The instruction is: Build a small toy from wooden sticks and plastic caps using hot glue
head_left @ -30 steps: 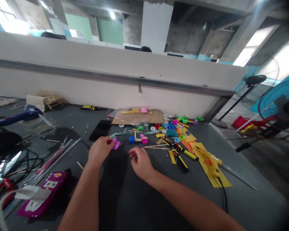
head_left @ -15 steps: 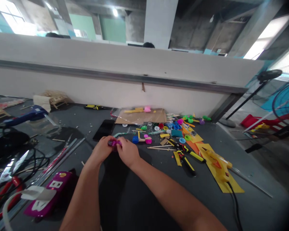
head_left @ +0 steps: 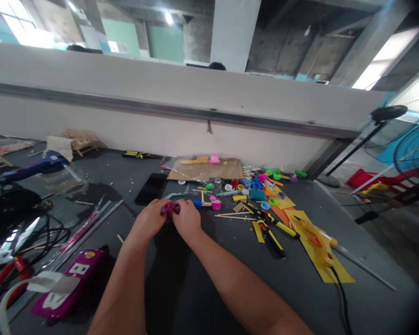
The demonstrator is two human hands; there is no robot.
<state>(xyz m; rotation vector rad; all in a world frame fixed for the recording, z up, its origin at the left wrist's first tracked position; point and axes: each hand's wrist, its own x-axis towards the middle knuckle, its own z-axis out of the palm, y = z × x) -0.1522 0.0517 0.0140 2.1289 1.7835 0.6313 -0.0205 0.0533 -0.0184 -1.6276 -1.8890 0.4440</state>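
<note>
A small purple piece (head_left: 170, 210) is pinched between my two hands over the dark table, below a black phone (head_left: 151, 188). My left hand (head_left: 151, 217) grips its left side and my right hand (head_left: 187, 220) its right side. The exact shape of the piece is partly hidden by my fingers. Just right of my right hand lies a small assembly of sticks with a blue part (head_left: 197, 203) and a pink part (head_left: 216, 204).
Pliers (head_left: 274, 239) and a yellow glue gun (head_left: 317, 244) lie at the right, below scattered colourful caps. A cardboard sheet (head_left: 206, 172) is at the back. At the left are a purple power strip (head_left: 71, 286), red-handled scissors (head_left: 19, 265) and cables.
The purple piece has turned slightly between my fingers and more of it shows. My hands have shifted a little to the right, and the camera view has moved slightly.
</note>
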